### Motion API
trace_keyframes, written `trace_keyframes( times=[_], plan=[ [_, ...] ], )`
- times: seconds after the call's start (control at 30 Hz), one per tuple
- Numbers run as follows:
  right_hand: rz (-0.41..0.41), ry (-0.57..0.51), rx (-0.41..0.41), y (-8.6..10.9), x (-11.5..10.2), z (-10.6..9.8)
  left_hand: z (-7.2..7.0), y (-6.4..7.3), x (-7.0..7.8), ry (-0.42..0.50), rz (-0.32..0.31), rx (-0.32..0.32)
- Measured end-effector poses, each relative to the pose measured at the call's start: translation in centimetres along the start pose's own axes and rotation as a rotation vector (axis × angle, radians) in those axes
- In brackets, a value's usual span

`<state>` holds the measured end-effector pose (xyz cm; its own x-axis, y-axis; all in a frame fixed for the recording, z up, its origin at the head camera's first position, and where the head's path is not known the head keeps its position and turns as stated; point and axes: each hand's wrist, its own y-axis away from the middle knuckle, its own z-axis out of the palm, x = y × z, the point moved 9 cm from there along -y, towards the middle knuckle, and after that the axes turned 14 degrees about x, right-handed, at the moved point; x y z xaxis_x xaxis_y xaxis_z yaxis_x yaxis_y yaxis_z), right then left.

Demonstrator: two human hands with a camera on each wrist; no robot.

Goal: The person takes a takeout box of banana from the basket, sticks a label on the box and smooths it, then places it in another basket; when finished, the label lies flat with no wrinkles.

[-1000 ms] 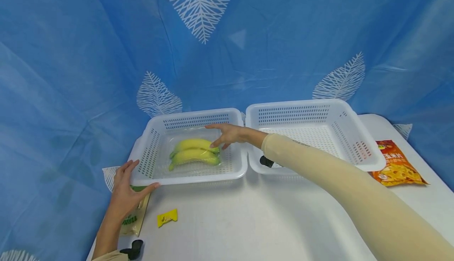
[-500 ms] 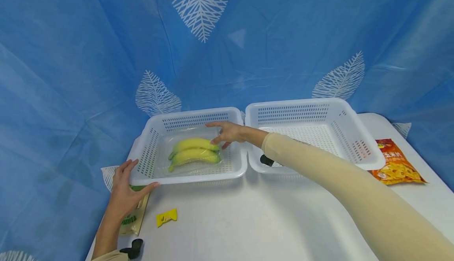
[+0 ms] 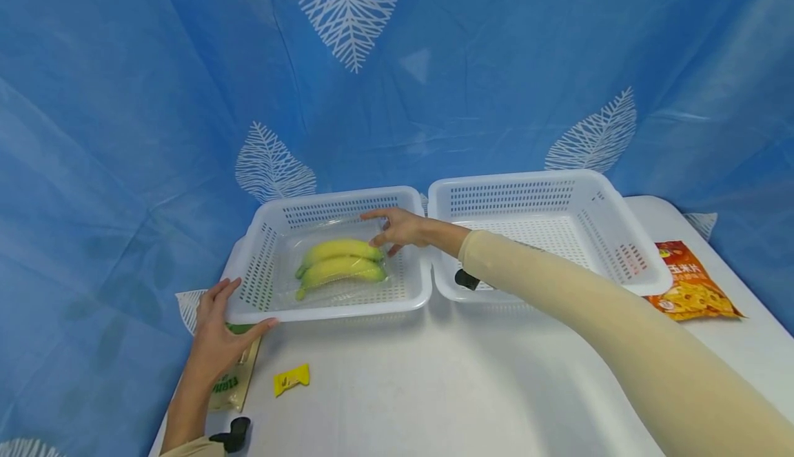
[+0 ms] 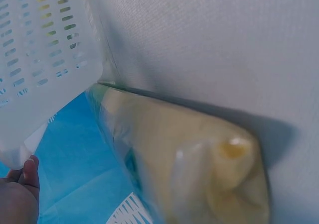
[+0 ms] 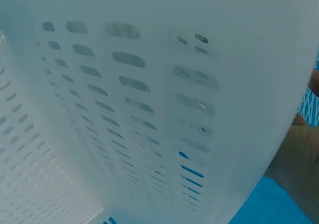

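In the head view, a clear plastic pack with bananas (image 3: 341,267) lies in the left white basket (image 3: 353,314). My right hand (image 3: 404,228) reaches over that basket's right end and pinches the pack's right edge between thumb and fingers; part of the contact is hidden. My left hand (image 3: 220,336) rests at the basket's front-left corner, its thumb along the front rim and its fingers on the left rim. The left wrist view shows the fingertips (image 4: 31,171) against the outside of the basket. A beige packaged bag (image 4: 184,149) lies under the left hand.
A second white basket (image 3: 527,233) stands close on the right, partly under my right sleeve. Beyond its right end lies a red bag of corn chips (image 3: 695,285). A yellow wrapped candy (image 3: 291,379) sits on the white table (image 3: 403,388). Blue curtain hangs behind.
My right thumb has moved slightly away from the front, closing toward the index finger. The pack's far edge tilts slightly. The left hand stays put at the corner.
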<state>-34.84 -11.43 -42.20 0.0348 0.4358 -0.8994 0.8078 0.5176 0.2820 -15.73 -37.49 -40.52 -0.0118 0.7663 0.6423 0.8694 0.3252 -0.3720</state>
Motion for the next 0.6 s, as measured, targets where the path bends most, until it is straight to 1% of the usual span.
trace_keyframes(
  times=[0.2,0.43,0.6],
  plan=[
    [-0.004,-0.014,-0.001,0.1,-0.1,-0.2,0.0,0.0,0.1,0.004,0.005,0.003],
    [-0.013,-0.034,0.024,0.5,-0.3,-0.8,0.1,0.0,0.1,0.000,0.007,0.003],
    [-0.032,-0.064,0.021,1.2,-0.9,-0.8,0.0,0.1,0.0,-0.004,0.001,-0.001]
  ],
)
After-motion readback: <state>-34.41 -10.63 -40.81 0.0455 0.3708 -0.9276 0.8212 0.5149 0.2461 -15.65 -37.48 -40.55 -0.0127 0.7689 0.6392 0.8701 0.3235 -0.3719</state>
